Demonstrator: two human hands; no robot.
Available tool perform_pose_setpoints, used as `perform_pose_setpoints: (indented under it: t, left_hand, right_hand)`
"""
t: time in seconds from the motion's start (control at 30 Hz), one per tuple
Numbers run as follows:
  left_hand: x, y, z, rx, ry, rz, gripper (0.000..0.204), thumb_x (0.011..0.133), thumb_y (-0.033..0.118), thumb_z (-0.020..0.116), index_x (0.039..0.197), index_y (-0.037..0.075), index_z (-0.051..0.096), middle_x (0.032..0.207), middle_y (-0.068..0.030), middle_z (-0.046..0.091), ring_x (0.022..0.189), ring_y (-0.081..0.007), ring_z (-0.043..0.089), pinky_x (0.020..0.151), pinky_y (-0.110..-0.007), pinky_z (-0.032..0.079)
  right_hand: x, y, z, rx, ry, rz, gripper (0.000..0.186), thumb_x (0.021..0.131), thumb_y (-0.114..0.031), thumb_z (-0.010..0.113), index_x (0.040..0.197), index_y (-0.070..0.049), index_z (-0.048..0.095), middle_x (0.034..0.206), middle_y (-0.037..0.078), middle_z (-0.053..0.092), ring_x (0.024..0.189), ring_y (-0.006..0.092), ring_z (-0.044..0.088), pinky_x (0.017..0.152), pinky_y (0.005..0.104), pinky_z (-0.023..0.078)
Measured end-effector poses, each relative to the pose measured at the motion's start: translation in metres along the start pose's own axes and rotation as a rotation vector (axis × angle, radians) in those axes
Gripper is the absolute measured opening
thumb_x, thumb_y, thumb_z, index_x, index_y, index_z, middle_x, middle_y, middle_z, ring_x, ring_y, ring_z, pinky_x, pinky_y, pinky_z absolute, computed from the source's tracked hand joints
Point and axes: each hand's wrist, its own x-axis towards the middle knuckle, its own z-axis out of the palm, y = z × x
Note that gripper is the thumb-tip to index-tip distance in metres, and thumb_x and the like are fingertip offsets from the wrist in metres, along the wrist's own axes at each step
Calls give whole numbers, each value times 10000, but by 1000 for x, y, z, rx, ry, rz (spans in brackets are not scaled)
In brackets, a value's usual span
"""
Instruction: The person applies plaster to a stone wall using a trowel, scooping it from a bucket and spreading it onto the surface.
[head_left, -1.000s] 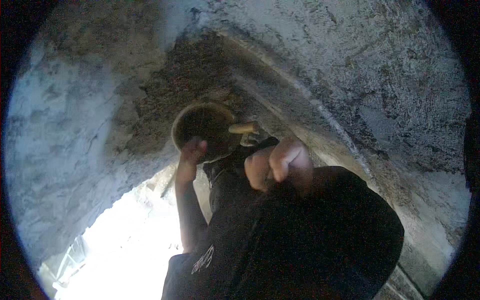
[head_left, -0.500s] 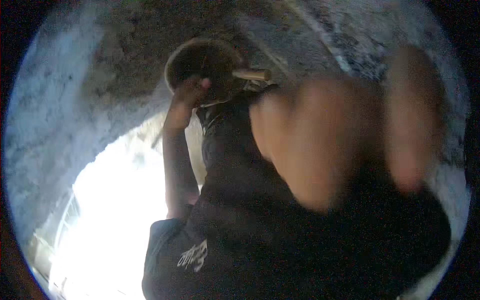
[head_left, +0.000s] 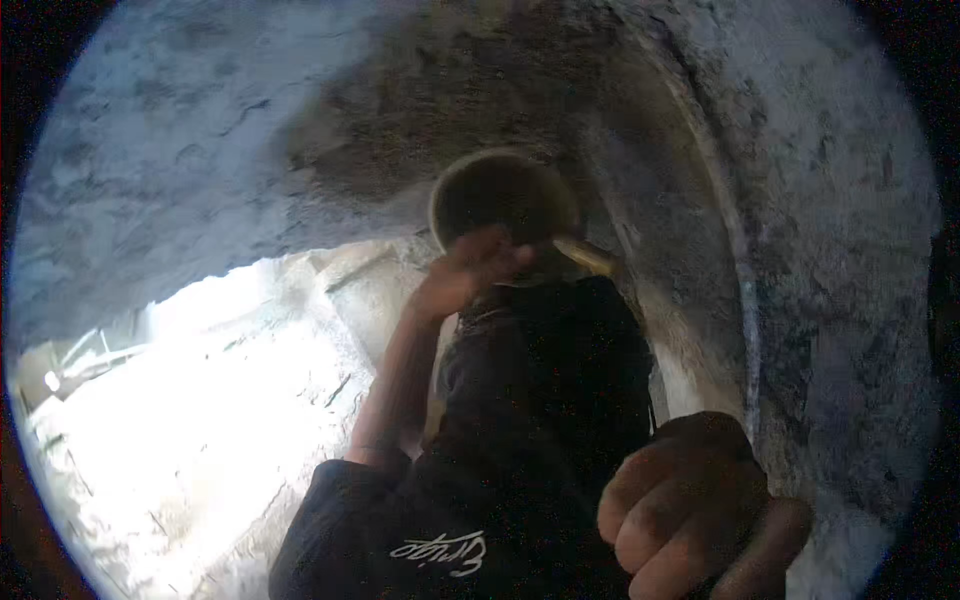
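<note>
A round dark bowl point(head_left: 500, 185) with a paler rim is in front of my body, toward the upper middle of the view. My left hand point(head_left: 470, 270) is at its near left edge, with the fingers bent over the rim. A tool's wooden handle point(head_left: 588, 255) sticks out over the right side of the bowl; the tool's other end is lost in shadow. Low on the right, apart from the bowl, my right hand point(head_left: 700, 510) is closed with curled fingers. Its palm is hidden, so I cannot see what it holds, if anything.
A rough grey wall point(head_left: 200, 150) curves above and to the left. On the right, another rough wall point(head_left: 850, 300) has a pale ridge point(head_left: 735, 220) running down it. Bright light fills an opening point(head_left: 200, 420) at the left. My dark shirt point(head_left: 540, 400) fills the lower middle.
My right hand has dropped from close in front of the camera to the lower right, fingers now curled. The bowl and left hand appear farther right and lower as the view shifts.
</note>
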Motion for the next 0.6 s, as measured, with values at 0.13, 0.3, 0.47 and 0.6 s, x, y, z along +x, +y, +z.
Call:
perform_pose_setpoints:
  t: [0.13, 0.3, 0.47, 0.6]
  left_hand:
    - [2, 4, -4, 55, -121, 15, 319, 876, 356, 609, 926, 42, 583, 861, -15, 541, 813, -130, 469, 729, -285, 391]
    - [1, 6, 0, -55, -70, 16, 331, 848, 352, 637, 925, 36, 575, 818, -22, 535, 811, -134, 499, 724, -282, 402]
    - [2, 6, 8, -56, -16, -6, 374, 822, 354, 670, 975, 22, 595, 881, -51, 581, 865, -145, 547, 748, -293, 434]
    - [10, 6, 9, -25, -61, -72, 398, 828, 351, 661, 1037, 18, 598, 974, -73, 594, 962, -164, 545, 828, -294, 428]
  right_hand:
    - [2, -5, -4, 132, -206, 170, 209, 938, -234, 512, 1058, -73, 453, 766, 120, 565, 549, 167, 473, 478, 328, 390]
    - [2, -9, -48, -78, -769, 241, 291, 882, -276, 547, 676, -97, 446, 540, 26, 437, 392, 153, 403, 310, 315, 295]
    - [-24, -8, -93, -257, -756, -29, 324, 833, -302, 623, 674, -70, 464, 550, -5, 424, 411, 125, 416, 313, 302, 298]
    - [-53, -1, -76, -341, 66, 374, 303, 852, -332, 624, 829, -46, 529, 740, 44, 512, 603, 114, 509, 529, 276, 426]
